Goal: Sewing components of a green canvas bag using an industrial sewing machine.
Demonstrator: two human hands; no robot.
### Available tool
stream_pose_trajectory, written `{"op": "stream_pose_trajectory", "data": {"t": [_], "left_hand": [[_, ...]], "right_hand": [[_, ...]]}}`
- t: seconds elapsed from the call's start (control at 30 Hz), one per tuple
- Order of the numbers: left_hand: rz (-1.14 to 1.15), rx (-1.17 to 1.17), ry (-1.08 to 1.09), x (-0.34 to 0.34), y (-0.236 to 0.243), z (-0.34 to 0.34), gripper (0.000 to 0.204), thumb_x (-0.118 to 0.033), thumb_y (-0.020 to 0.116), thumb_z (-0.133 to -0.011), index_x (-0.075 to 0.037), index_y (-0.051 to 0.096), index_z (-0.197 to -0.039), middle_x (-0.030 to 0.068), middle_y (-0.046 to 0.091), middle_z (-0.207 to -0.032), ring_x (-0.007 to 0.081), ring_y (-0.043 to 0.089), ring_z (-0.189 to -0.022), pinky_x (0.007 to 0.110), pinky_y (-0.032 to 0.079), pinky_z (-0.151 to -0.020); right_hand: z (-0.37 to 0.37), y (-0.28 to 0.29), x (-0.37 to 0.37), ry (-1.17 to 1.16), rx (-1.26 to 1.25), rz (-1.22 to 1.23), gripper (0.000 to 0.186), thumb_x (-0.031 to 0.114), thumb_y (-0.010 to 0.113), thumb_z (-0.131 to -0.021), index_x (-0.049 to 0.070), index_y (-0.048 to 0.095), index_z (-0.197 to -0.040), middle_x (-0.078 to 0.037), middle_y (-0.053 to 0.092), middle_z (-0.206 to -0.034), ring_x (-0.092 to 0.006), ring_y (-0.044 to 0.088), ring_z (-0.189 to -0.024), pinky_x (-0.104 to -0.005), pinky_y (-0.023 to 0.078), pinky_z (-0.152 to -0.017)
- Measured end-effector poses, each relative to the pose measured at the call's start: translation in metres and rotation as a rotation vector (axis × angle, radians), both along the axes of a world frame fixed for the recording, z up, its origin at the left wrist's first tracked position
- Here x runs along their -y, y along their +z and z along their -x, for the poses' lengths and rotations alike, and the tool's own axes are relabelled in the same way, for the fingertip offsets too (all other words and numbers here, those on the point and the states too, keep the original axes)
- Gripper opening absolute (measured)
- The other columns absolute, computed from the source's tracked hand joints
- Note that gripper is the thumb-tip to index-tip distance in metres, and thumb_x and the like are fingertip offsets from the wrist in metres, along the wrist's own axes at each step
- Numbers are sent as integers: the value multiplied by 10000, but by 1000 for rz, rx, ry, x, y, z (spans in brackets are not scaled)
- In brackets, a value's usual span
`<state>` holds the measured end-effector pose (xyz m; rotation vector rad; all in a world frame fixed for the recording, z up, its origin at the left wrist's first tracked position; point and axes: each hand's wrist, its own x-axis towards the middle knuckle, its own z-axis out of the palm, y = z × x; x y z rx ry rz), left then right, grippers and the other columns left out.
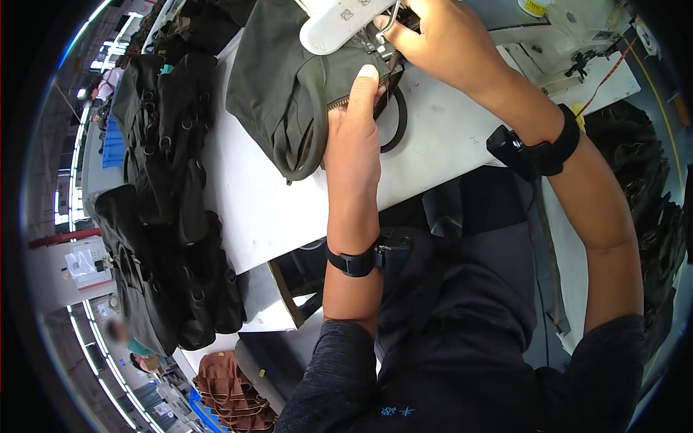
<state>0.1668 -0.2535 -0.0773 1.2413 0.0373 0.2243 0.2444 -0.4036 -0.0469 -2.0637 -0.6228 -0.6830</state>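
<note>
Head view: a dark green bag (271, 86) is laid on the white counter (437, 137), partly beneath a white machine head (338, 27), its zipped edge (338, 102) held by the left hand (354, 124). The right hand (439, 42) is bent at a metal lever (393, 20); whether anything is gripped by it cannot be told.

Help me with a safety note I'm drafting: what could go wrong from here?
The left hand is on the dark olive fabric bag, its thumb close to small metal parts beside the rounded white machine head; it might get pinched if those move. The curved silver metal lever beside the right hand could knock its fingers. The bag's tubular olive handle curls near the brass-toned zipper, so it could get caught.
</note>
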Motion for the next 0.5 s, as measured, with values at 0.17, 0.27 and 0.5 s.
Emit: {"op": "stream_pose_trajectory", "data": {"t": [0.17, 0.27, 0.5], "left_hand": [[6, -7, -49, -6, -3, 1, 173, -163, 639, -1022, -10, 706, -1067, 45, 703, -1063, 141, 638, -1004, 387, 521, -1013], [29, -11, -60, -4, -4, -1, 173, -179, 643, -1025, -26, 709, -1071, 40, 701, -1058, 136, 634, -1003, 392, 520, -1006], [37, -13, 4, 2, -9, 5, 207, -217, 652, -1032, -32, 701, -1110, 31, 692, -1085, 127, 623, -989, 378, 517, -987]], "right_hand": [[4, -3, -5, -32, 49, -6, 216, 168, 690, -885, -29, 655, -803, -266, 656, -828, -465, 651, -785, -511, 524, -704], [2, -4, -3, -57, 68, 15, 214, 169, 692, -883, -28, 656, -809, -260, 662, -836, -459, 654, -795, -512, 528, -708], [-2, -8, -7, -74, 220, 26, 212, 196, 703, -876, -14, 676, -852, -236, 676, -866, -441, 667, -803, -500, 546, -724]]}}
